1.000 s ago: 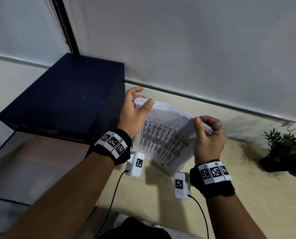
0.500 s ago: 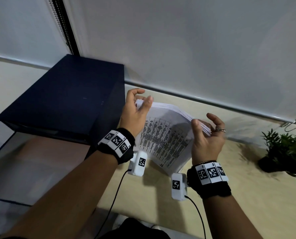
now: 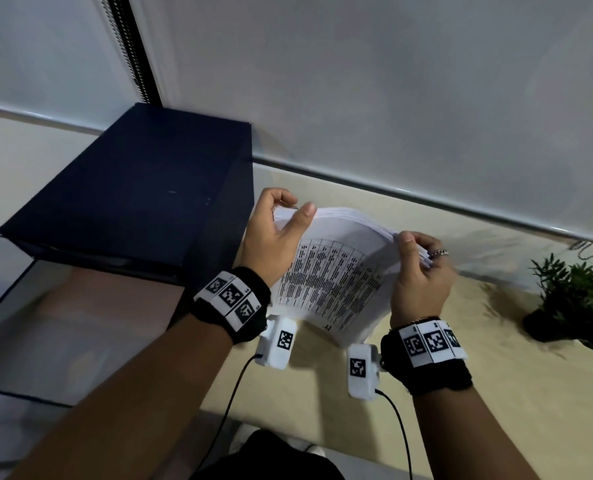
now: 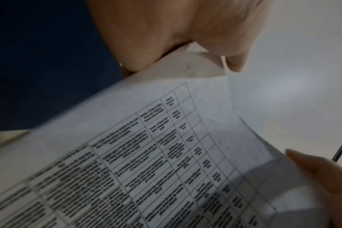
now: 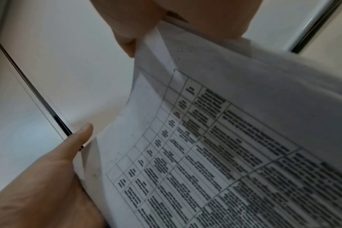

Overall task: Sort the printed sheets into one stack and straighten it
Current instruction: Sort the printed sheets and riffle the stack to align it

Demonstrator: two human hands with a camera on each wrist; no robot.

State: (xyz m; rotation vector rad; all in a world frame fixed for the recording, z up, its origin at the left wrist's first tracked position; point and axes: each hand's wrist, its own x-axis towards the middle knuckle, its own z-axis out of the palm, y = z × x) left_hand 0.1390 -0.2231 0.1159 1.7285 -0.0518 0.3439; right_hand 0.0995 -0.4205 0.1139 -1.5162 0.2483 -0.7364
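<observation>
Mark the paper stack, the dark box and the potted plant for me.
paper stack [image 3: 336, 271], head view, printed top sheet.
dark box [image 3: 142, 188], head view, its top face.
potted plant [image 3: 579, 292], head view, green leaves.

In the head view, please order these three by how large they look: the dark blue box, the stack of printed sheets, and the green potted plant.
1. The dark blue rectangular box looks largest.
2. The white stack of printed sheets, held by the left hand and right hand.
3. The small green potted plant, though the frame edge cuts it off, so second and third are uncertain.
</observation>
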